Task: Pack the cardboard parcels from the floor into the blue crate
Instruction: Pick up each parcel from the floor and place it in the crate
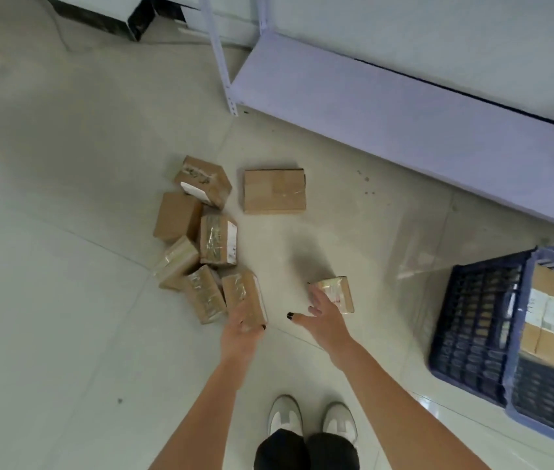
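Several cardboard parcels (218,239) lie in a heap on the tiled floor, left of centre. A flat parcel (274,191) lies apart behind them. My left hand (240,329) is clasped over the near end of a taped parcel (243,291) at the heap's front edge, thumb on its right side. My right hand (324,318) is spread open, fingertips at the left edge of a small taped parcel (338,293) lying alone. The blue crate (472,334) stands on the floor at the right with a large labelled parcel (553,317) inside.
A pale lavender metal shelf (404,106) runs low along the back right, its upright post (221,62) near the flat parcel. My white shoes (313,418) stand below my arms. Dark-edged boxes (99,18) sit at the far top left.
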Demonstrator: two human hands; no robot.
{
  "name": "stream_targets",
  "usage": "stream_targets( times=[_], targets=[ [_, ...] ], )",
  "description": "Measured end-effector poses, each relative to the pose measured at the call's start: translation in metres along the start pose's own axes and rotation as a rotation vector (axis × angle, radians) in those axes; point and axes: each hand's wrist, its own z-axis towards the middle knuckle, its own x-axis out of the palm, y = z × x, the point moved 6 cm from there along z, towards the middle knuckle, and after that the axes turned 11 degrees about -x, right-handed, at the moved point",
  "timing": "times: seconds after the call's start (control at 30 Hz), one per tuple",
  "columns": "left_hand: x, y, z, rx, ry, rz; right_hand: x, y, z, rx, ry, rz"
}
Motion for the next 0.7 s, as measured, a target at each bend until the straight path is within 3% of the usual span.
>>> stream_targets(
  times=[0.27,0.43,0.7],
  targets=[
    [-0.05,0.069,0.101,-0.08,-0.146,0.054,0.068,-0.084,0.077,0.048,0.114,-0.128],
    [-0.044,0.09,0.139,-0.091,-0.09,0.271,0.094,-0.121,0.106,0.087,0.184,-0.254],
    [-0.027,0.066,0.136,-0.043,0.031,0.025,0.109,-0.113,0.105,0.055,0.188,-0.423]
  ],
)
